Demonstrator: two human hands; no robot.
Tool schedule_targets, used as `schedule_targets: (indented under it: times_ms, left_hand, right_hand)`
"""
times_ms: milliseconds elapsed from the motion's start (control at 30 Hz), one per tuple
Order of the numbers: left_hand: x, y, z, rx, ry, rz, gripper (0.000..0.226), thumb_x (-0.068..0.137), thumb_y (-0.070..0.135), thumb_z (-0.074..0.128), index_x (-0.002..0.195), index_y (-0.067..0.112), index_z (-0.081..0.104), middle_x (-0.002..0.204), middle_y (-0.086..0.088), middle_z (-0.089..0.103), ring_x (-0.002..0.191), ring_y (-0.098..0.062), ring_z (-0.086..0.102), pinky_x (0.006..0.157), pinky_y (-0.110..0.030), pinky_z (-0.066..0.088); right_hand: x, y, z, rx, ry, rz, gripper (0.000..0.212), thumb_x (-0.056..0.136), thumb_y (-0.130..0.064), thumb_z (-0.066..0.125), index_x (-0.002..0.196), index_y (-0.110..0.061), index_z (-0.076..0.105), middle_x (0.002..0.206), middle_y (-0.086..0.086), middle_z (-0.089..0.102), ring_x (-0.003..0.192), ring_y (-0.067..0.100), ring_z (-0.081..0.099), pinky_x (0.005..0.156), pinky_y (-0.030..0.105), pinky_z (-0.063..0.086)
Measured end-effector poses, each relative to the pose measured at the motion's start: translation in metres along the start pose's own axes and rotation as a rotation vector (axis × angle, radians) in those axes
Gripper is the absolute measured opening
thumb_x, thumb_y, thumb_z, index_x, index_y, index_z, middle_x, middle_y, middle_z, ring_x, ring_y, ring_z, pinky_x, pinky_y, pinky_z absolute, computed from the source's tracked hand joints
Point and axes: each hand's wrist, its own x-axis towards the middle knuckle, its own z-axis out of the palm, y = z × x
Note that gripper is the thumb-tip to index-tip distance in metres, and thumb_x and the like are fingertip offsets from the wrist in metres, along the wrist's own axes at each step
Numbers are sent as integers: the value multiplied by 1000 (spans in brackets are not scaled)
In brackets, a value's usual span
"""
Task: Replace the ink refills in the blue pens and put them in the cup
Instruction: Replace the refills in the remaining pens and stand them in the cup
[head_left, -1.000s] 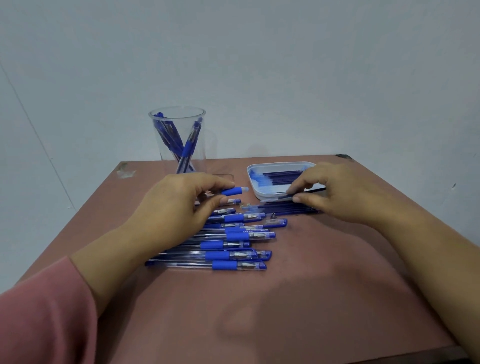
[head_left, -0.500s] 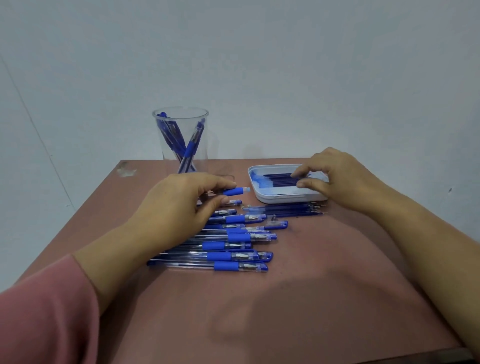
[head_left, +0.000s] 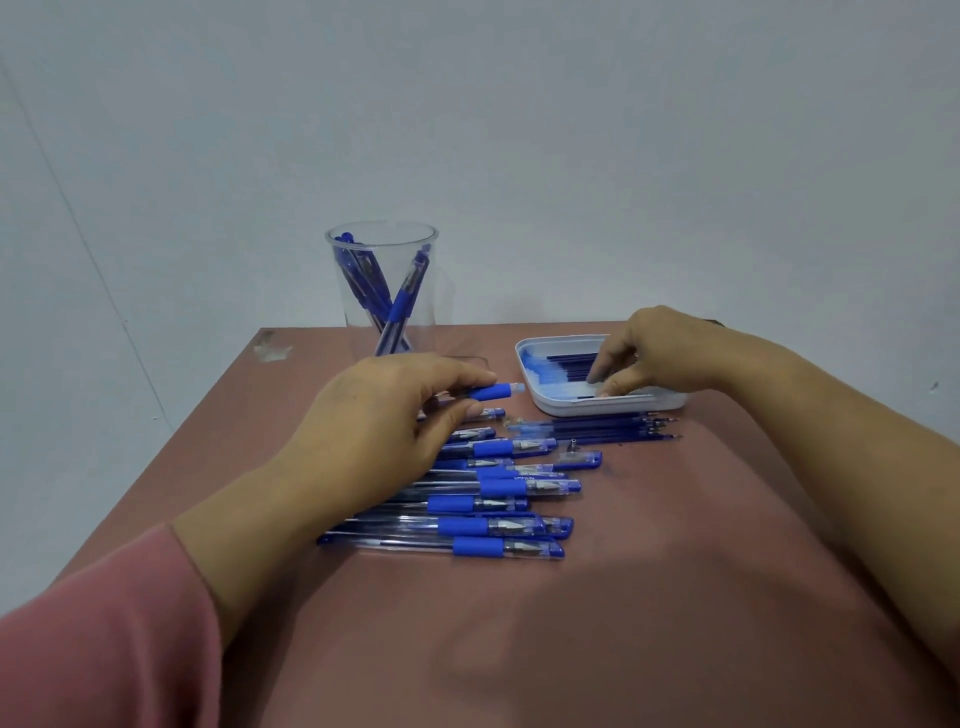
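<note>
Tabletop pens (head_left: 483, 499) lie beneath left hand (head_left: 384, 415).

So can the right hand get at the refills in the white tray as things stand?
Probably yes. The right hand is already over the open white tray, fingertips down among the refills. Nothing covers the tray, and the left hand, holding a pen barrel, is clear of it.

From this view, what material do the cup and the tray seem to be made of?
The cup looks like clear, glossy plastic, possibly glass: the pens inside show through its wall. The tray looks like opaque white plastic with a smooth, slightly shiny rim and rounded corners.
</note>
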Motion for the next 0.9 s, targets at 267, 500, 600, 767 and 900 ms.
schedule_targets:
  times_ms: [267, 500, 600, 767, 900]
  left_hand:
    - [1, 0, 0, 0, -17, -11, 31, 87, 32, 66, 117, 37, 67, 105, 22, 68, 87, -1, 63, 76, -16, 48]
    - [1, 1, 0, -17, -23, -16, 31, 86, 32, 66, 117, 36, 67, 102, 18, 70, 87, -3, 64, 77, -22, 51]
    - [1, 2, 0, -22, -29, -24, 31, 87, 31, 66, 118, 35, 67, 102, 18, 70, 88, -2, 64, 78, -23, 53]
    - [1, -1, 0, -3, -30, -24, 32, 88, 31, 66, 119, 37, 65, 105, 28, 64, 92, 1, 61, 78, -14, 48]
    - [1, -3, -1, 10, -15, -32, 33, 88, 30, 67, 120, 39, 64, 102, 32, 61, 90, 4, 59, 76, -9, 43]
  right_hand:
    - [2, 0, 2, -15, -34, 1, 4, 82, -35, 74, 84, -38, 72, 87, -20, 69, 85, -3, 61, 77, 19, 49]
    - [5, 5, 4, 9, -52, -10, 7, 83, -36, 73, 84, -32, 67, 88, -15, 68, 85, 3, 62, 80, 27, 51]
    - [4, 3, 5, 29, -4, -36, 7, 83, -33, 73, 85, -31, 67, 88, -14, 68, 85, 3, 61, 73, 19, 47]
    - [-12, -13, -3, 81, 164, -122, 8, 87, -30, 68, 91, -35, 64, 85, -15, 63, 82, 4, 58, 68, 16, 40]
    - [-45, -33, -12, 120, 235, -189, 8, 87, -34, 67, 92, -39, 65, 75, -12, 62, 77, 4, 55, 66, 15, 40]
